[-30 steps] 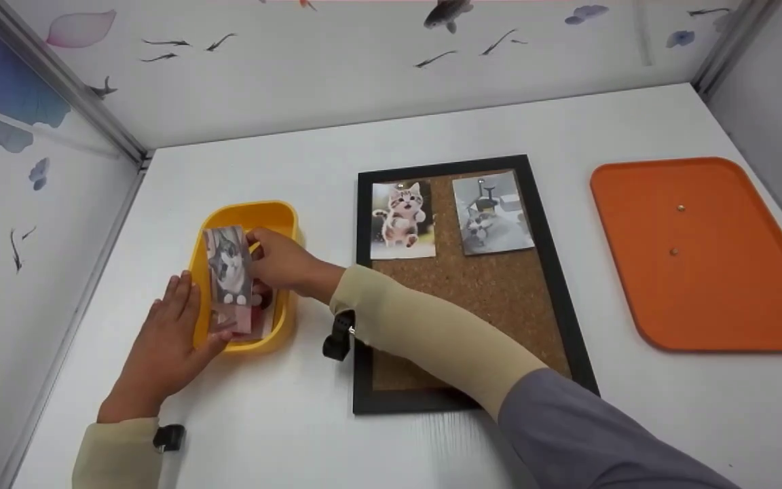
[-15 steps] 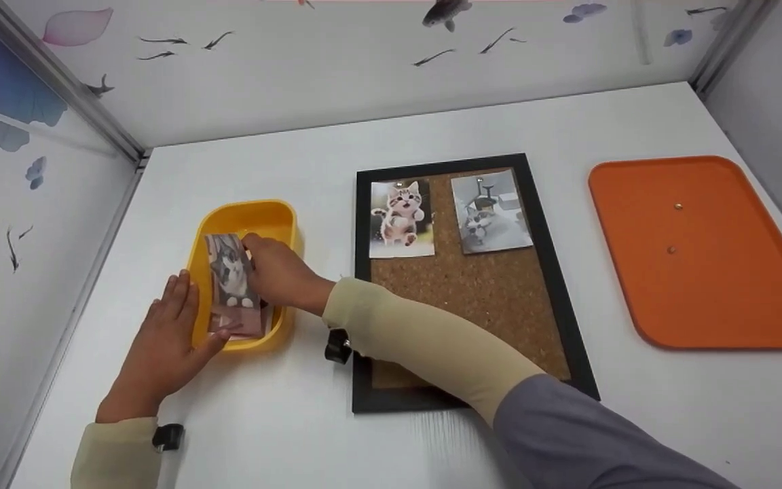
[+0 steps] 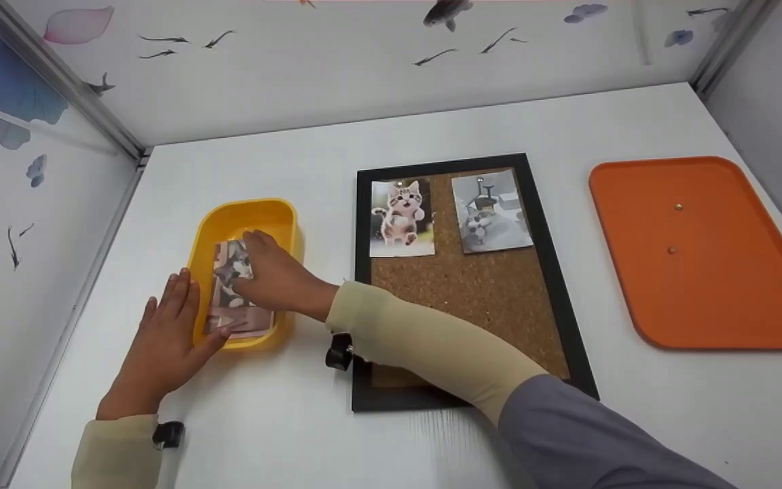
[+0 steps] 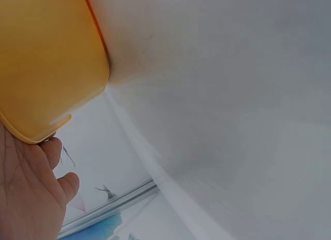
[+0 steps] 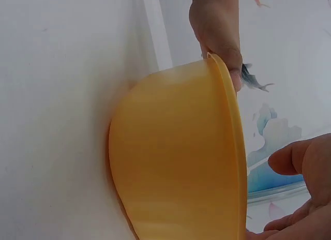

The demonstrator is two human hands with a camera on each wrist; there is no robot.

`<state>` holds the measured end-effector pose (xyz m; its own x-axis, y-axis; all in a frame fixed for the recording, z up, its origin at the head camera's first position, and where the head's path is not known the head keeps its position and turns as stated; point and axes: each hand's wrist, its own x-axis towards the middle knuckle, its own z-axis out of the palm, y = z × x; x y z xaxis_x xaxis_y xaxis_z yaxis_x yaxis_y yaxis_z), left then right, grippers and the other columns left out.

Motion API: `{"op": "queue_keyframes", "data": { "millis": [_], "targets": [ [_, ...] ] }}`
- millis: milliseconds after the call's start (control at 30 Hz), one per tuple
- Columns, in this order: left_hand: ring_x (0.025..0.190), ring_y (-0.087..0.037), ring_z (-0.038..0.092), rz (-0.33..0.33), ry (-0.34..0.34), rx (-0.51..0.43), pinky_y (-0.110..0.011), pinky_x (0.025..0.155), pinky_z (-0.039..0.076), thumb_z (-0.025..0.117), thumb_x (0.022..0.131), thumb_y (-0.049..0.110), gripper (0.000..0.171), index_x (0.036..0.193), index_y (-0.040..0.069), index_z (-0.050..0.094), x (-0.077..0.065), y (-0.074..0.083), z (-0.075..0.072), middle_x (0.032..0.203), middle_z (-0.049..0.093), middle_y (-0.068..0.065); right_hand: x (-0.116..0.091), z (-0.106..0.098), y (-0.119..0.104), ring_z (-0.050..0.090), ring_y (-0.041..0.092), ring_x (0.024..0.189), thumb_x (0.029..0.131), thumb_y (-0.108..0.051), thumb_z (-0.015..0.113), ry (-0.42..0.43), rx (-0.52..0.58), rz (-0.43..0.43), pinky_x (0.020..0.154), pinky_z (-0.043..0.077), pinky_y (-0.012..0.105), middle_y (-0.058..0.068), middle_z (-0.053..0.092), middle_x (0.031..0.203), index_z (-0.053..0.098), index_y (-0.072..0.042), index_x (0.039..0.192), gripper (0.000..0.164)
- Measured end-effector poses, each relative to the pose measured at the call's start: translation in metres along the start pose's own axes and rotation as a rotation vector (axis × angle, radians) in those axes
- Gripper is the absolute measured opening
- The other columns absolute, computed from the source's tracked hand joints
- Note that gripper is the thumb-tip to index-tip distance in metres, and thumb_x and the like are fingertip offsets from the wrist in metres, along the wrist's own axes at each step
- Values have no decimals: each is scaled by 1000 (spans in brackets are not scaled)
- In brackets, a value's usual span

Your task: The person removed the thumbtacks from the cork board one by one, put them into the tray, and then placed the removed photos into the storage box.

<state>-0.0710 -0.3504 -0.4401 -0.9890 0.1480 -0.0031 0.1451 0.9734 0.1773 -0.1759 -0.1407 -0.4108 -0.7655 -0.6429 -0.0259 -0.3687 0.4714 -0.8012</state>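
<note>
At eight o'clock of the yellow container (image 3: pixel 248 216), the left hand (image 3: pixel 168 329) rests on its wall, fingers straight. Inside lie cat photos (image 3: pixel 228 300). At three o'clock the right hand (image 3: pixel 279 275) is over them; whether it pinches one, I cannot tell. Further at three o'clock come the corkboard (image 3: pixel 459 277), then the orange tray (image 3: pixel 723 292).

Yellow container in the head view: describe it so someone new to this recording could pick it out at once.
On the white table, look left of the black-framed corkboard. There sits the yellow container, the left hand at its rim and pictures inside. Unlike the shallow orange tray, it has tall walls.
</note>
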Motion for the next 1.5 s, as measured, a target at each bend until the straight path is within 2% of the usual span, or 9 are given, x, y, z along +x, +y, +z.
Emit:
{"op": "queue_keyframes", "data": {
  "millis": [133, 400, 633, 800, 1067, 1233, 1333, 1400, 1500],
  "targets": [
    [151, -35, -1, -7, -4, 9, -57, 117, -2, 49, 98, 57, 91, 155, -5, 15, 1, 1, 1, 165, 4, -19, -3, -4, 3, 16, 13, 149, 97, -32, 58, -19, -10, -41, 116, 16, 23, 8, 14, 165, 20, -7, 159, 76],
    [151, -34, -4, -20, -15, 13, -55, 117, -4, 49, 98, 57, 92, 155, -5, 13, 0, 0, 0, 165, 3, -19, -20, -40, 13, 45, 9, 128, 98, -24, 58, 10, -5, -160, 107, 34, 20, 2, 43, 149, 47, -11, 142, 47],
    [151, -33, -4, -3, -5, 10, -56, 117, -2, 49, 98, 57, 91, 155, -5, 14, 5, 2, 3, 165, 4, -20, -41, -103, 40, 51, 13, 123, 99, -21, 58, 70, -140, -280, 104, 38, 25, 4, 57, 132, 58, -8, 129, 33],
    [151, -33, -7, -4, -13, 13, -57, 117, -3, 48, 98, 57, 92, 155, -5, 14, 5, 4, 0, 164, 4, -20, -55, -156, 75, 52, 16, 123, 101, -22, 56, 137, -223, -212, 103, 41, 31, 5, 58, 132, 60, -8, 128, 31],
    [150, -34, -13, -16, -4, 11, -57, 116, -8, 52, 94, 62, 98, 156, -4, 14, 4, 7, -10, 162, 10, -25, -68, -225, 147, 55, 26, 115, 101, -18, 56, 188, -188, 40, 98, 44, 44, 11, 58, 124, 61, -3, 125, 29],
    [151, -34, -4, 3, 171, -31, -53, 118, -6, 53, 97, 54, 87, 157, 0, 19, 11, 40, -17, 161, 19, -24, -78, -254, 178, 54, 29, 112, 101, -17, 55, 166, -174, 194, 96, 43, 48, 15, 58, 123, 59, -2, 127, 31],
    [150, -37, 8, 117, 278, -73, -55, 118, 5, 59, 97, 45, 80, 155, 1, 28, 22, 75, -19, 160, 25, -21, -80, -266, 193, 54, 30, 115, 100, -18, 54, 147, -157, 244, 98, 43, 49, 16, 57, 127, 59, -1, 127, 32],
    [150, -37, 13, 206, 283, -86, -55, 118, 10, 63, 94, 44, 78, 153, 2, 33, 31, 100, -18, 160, 26, -18, -81, -272, 201, 53, 30, 117, 101, -19, 53, 125, -140, 264, 99, 42, 49, 16, 57, 129, 58, -1, 128, 33],
    [149, -36, 15, 334, 212, -89, -57, 117, 13, 64, 94, 47, 77, 153, 6, 38, 48, 135, -13, 162, 24, -14, -80, -277, 212, 53, 29, 115, 101, -20, 52, 100, -107, 285, 97, 43, 48, 16, 58, 129, 58, -2, 126, 31]
  ]
}}
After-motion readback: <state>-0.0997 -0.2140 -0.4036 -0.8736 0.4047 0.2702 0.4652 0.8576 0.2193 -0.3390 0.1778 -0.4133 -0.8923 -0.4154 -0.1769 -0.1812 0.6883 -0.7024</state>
